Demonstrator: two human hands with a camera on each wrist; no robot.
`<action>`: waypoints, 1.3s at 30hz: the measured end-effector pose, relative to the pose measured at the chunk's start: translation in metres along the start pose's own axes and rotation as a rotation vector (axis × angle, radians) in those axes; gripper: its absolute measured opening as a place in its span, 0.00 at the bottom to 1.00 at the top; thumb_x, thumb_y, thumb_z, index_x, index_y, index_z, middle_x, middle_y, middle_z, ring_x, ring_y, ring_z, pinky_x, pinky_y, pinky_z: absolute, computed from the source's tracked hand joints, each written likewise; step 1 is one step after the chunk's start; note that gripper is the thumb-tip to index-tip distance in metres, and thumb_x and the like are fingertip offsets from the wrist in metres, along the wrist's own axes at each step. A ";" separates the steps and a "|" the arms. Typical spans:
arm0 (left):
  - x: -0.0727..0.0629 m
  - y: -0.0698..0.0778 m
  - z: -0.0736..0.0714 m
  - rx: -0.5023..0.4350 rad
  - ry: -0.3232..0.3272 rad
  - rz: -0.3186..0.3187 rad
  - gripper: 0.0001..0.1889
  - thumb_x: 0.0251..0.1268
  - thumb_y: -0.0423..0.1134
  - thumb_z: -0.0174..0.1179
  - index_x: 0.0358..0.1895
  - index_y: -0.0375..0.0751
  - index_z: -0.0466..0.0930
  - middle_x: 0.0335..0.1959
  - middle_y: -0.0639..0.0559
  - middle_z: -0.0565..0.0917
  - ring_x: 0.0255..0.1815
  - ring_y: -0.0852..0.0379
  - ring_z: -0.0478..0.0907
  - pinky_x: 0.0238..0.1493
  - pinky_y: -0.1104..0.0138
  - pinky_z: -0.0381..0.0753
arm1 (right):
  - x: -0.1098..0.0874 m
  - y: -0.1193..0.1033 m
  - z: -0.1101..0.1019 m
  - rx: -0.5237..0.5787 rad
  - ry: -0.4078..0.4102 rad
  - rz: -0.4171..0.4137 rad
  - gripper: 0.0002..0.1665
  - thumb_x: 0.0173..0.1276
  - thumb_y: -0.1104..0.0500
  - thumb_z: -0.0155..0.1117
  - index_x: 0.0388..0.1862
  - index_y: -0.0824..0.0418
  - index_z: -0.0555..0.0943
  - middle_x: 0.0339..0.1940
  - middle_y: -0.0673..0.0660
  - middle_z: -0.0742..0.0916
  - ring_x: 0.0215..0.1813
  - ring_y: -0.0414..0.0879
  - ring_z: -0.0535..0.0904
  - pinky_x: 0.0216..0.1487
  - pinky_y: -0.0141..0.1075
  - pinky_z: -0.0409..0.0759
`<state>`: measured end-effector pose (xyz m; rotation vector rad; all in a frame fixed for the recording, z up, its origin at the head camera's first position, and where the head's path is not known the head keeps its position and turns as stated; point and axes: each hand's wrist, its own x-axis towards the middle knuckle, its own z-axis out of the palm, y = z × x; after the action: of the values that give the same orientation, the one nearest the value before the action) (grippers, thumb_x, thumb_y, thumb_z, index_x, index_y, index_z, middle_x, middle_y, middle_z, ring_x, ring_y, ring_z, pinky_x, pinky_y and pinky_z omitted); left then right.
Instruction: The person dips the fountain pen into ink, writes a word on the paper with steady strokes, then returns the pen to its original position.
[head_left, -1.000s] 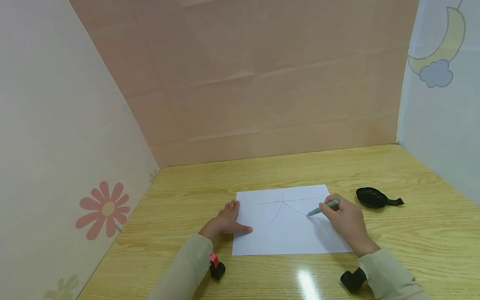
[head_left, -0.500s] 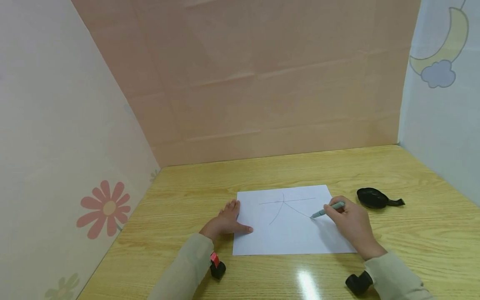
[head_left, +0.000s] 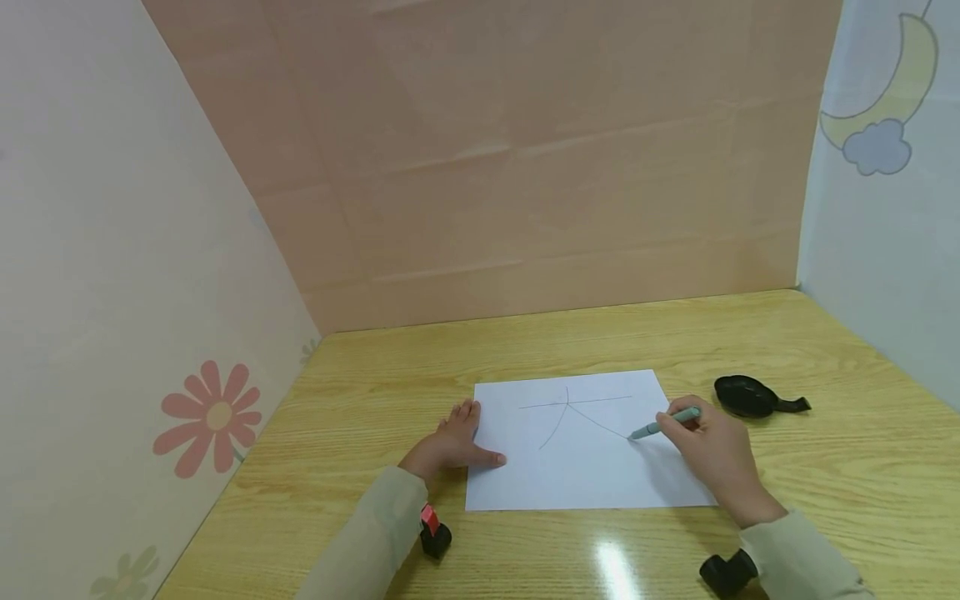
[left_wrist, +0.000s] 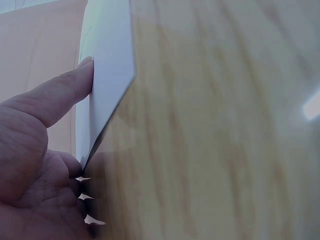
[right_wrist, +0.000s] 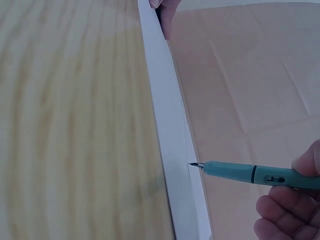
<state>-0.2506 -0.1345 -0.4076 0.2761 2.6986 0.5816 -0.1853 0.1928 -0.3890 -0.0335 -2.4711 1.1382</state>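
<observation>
A white sheet of paper (head_left: 555, 479) lies on the wooden table, with thin dark lines on it: a short upright stroke, a long horizontal one, and two slanting down from where they cross. My right hand (head_left: 716, 450) pinches a teal fountain pen (right_wrist: 230, 170) between thumb and fingers. Its metal nib (right_wrist: 196, 164) touches the paper at the lower end of the right slanting line. On the paper's left edge rests my left hand (head_left: 456, 442), thumb (left_wrist: 75, 85) stretched over the sheet and the other fingers spread along the edge, partly hidden in the left wrist view.
A small black pan-shaped object (head_left: 750, 396) with a handle lies right of the paper. The wooden table (head_left: 375, 367) meets a pinkish-brown panel (head_left: 525, 208) at the back. A flower-printed wall (head_left: 135, 275) stands left, and a pale wall with a moon stands right.
My right hand has moved right and slightly toward me with the fountain pen, and the right slanting line has grown longer. My left hand has stayed in place on the paper's edge.
</observation>
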 end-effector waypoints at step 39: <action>-0.003 0.003 -0.002 0.003 -0.001 0.001 0.55 0.51 0.56 0.66 0.72 0.31 0.41 0.74 0.38 0.43 0.75 0.42 0.37 0.71 0.48 0.42 | 0.005 0.007 -0.025 0.044 0.045 -0.009 0.12 0.62 0.53 0.64 0.32 0.62 0.79 0.19 0.47 0.78 0.18 0.38 0.67 0.17 0.31 0.65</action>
<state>-0.2483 -0.1331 -0.4034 0.2792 2.6989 0.5773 -0.1816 0.2162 -0.3779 -0.0347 -2.4041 1.1745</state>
